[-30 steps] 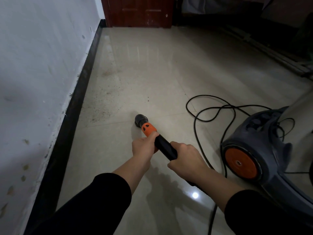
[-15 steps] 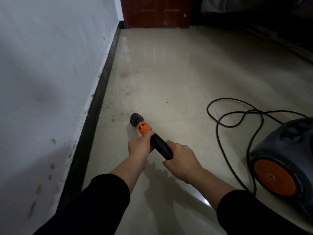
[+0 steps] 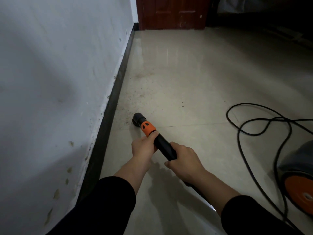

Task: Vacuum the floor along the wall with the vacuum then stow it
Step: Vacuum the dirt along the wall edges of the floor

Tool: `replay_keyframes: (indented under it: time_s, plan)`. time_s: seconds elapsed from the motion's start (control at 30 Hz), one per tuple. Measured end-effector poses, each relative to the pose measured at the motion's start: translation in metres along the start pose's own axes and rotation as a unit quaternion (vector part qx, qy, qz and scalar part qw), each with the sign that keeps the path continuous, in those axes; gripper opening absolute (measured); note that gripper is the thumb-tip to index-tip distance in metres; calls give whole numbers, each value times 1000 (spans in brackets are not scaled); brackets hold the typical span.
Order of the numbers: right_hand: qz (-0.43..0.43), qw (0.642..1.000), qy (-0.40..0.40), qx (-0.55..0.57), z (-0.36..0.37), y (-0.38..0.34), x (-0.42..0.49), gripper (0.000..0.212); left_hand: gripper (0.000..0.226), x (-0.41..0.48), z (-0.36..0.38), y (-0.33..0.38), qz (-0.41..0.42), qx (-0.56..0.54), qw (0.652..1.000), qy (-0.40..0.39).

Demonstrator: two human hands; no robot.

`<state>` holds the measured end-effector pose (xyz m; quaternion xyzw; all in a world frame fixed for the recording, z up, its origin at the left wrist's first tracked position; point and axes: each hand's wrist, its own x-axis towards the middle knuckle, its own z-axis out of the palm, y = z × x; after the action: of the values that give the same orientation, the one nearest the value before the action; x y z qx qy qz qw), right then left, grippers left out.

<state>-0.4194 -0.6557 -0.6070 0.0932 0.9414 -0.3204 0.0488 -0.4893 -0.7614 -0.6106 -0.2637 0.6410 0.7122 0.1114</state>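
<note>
The wand (image 3: pixel 164 147) is gripped in the curled fingers of the left hand (image 3: pixel 144 147) and right hand (image 3: pixel 185 161). Dirt (image 3: pixel 135 99) beyond the fingers is left unvacuumed, and stowing is judged pending.

The floor (image 3: pixel 194 78) is glossy beige tile crossed by a thin grout line (image 3: pixel 194 125), with a black baseboard (image 3: pixel 116 92) along its left edge and a dark red door (image 3: pixel 172 12) at its far edge. Brown dirt specks (image 3: pixel 135 97) lie scattered along the left edge, thickest just beside the baseboard, and the round black tip of the vacuum wand (image 3: pixel 162 145) meets the tile at the near end of that patch. Toward the right edge a black power cord (image 3: pixel 245 104) lies in loose loops near the grey vacuum canister (image 3: pixel 298 167), which sits partly out of view with its orange wheel showing.
</note>
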Motion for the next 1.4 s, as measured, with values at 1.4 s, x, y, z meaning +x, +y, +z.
replay_keyframes:
  time_s: [1.4]
  plan:
    - [-31,995,-25,87,59,-47,23,28,18,31,-58,14,30,-8,998,51]
